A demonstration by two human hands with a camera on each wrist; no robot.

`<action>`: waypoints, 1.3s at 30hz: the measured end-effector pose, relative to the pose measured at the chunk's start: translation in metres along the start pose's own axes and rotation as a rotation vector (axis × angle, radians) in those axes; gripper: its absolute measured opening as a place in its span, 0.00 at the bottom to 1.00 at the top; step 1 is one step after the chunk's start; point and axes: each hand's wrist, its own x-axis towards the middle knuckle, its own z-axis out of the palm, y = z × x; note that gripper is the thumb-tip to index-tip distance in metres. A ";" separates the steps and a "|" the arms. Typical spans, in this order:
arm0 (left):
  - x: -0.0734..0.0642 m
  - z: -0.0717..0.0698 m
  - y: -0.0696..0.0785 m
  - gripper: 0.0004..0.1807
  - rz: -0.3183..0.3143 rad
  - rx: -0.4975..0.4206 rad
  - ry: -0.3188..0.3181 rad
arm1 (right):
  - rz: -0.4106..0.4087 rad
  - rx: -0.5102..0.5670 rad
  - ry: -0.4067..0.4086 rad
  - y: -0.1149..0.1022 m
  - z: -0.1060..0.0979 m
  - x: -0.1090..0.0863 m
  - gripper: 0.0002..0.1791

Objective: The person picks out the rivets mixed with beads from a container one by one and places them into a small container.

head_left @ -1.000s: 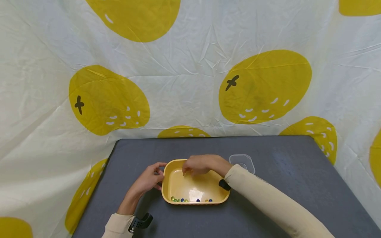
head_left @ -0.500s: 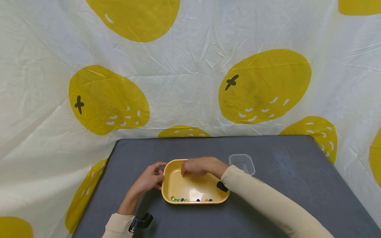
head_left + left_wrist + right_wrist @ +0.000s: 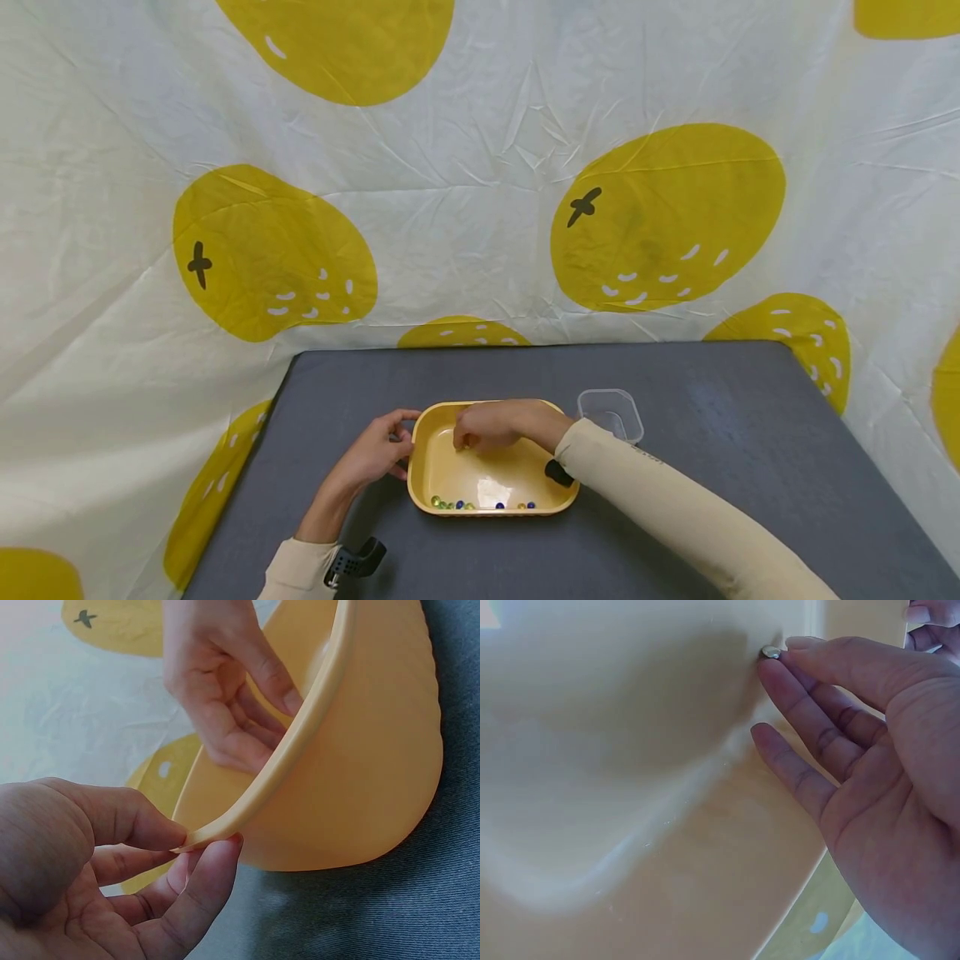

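Observation:
A yellow plastic basin (image 3: pixel 495 475) rests on the dark table, several coloured glass marbles (image 3: pixel 461 505) lined up along its near wall. At its left end, my left hand (image 3: pixel 378 447) pinches the rim between thumb and fingers, as the left wrist view (image 3: pixel 184 840) confirms. My right hand (image 3: pixel 491 423) reaches inside over the far wall area. In the right wrist view, the right hand (image 3: pixel 862 727) has a small shiny marble (image 3: pixel 771 652) between thumb and fingertips, close to the basin floor; the head view hides this marble.
Behind the basin's right end stands a small clear plastic container (image 3: pixel 611 412), partly overlapped by the right sleeve (image 3: pixel 660 492). The grey table (image 3: pixel 750 433) extends to both sides. A white cloth (image 3: pixel 465 250) with yellow fruit prints hangs behind it.
My right hand shifts slightly left and toward me inside the basin, fingertips going lower. More of the clear container shows. The left hand and basin stay put.

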 end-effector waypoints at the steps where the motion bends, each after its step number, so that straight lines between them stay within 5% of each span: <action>1: 0.000 0.000 0.000 0.27 0.000 -0.002 0.000 | 0.003 0.011 0.002 0.000 0.000 0.000 0.10; 9: 0.000 0.001 -0.001 0.27 0.000 0.000 0.013 | 0.049 0.109 0.027 -0.001 0.005 0.000 0.11; 23: -0.001 0.000 0.000 0.27 0.002 0.001 0.010 | 0.174 0.085 -0.038 0.000 0.013 0.000 0.11; 39: -0.002 -0.001 0.001 0.27 0.008 0.012 0.010 | 0.120 0.180 -0.003 0.001 0.005 -0.020 0.11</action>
